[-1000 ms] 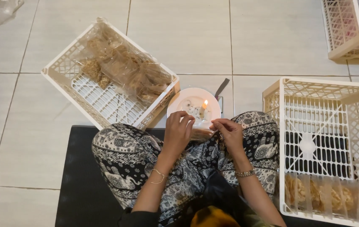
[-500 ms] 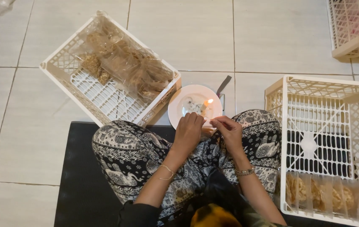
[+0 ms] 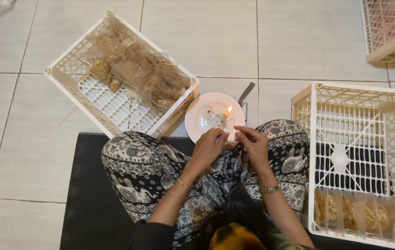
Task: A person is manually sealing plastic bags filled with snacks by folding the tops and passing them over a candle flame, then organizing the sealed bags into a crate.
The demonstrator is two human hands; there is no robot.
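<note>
A white plate (image 3: 202, 126) sits on the tiled floor in front of my crossed legs, with a short lit candle (image 3: 228, 115) standing on it. My left hand (image 3: 209, 148) and my right hand (image 3: 254, 144) meet at the plate's near rim, just below the flame. Their fingertips pinch a small pale packet (image 3: 231, 135) between them; most of it is hidden by my fingers. A white crate (image 3: 68, 78) at the left holds several clear bags of brown snacks (image 3: 137, 69).
A tall white crate (image 3: 318, 97) stands at my right with a row of filled snack packets (image 3: 359, 215) along its near side. Another crate (image 3: 382, 51) is at the top right. A dark knife-like tool (image 3: 246, 92) lies behind the plate. I sit on a black mat (image 3: 86, 194).
My left hand has shifted slightly right, closer to my right hand at the plate's rim. The view has drifted a little; the crates and plate stay put.
</note>
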